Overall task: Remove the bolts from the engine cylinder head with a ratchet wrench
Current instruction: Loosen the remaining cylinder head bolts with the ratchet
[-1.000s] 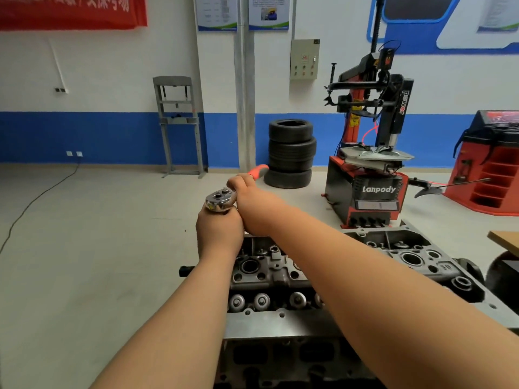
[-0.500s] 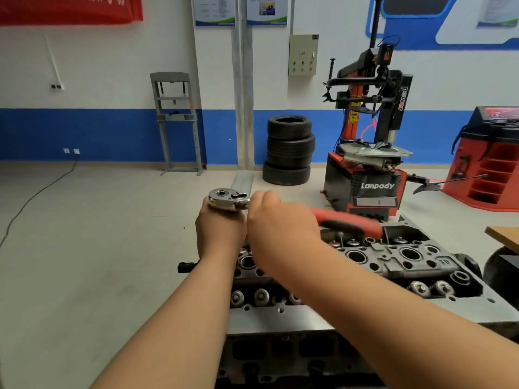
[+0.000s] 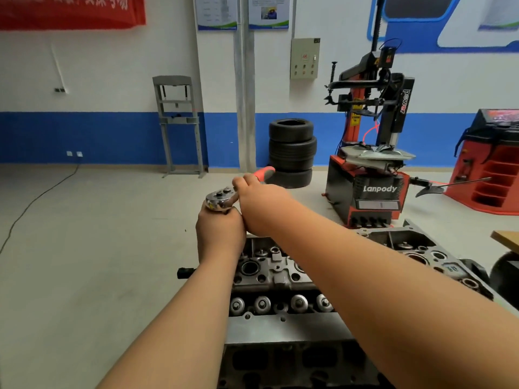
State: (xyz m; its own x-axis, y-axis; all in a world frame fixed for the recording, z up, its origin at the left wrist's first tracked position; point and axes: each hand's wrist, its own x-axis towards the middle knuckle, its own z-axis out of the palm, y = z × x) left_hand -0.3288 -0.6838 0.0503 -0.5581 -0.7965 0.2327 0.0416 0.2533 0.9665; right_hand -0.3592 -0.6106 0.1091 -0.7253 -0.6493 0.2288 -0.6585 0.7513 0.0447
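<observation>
The right hand [image 3: 261, 203] grips the ratchet wrench [image 3: 220, 198] by its red handle, chrome head raised over the cylinder head [image 3: 275, 273]'s far left end; the left hand [image 3: 219, 228] curls just beneath, seemingly clasping the wrench's hidden shaft

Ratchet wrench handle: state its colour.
Red-orange, showing in the head view where the handle tip sticks out past the right hand.

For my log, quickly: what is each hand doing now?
Left hand: closed around the wrench, just under its head.
Right hand: closed around the wrench's red handle.
</observation>
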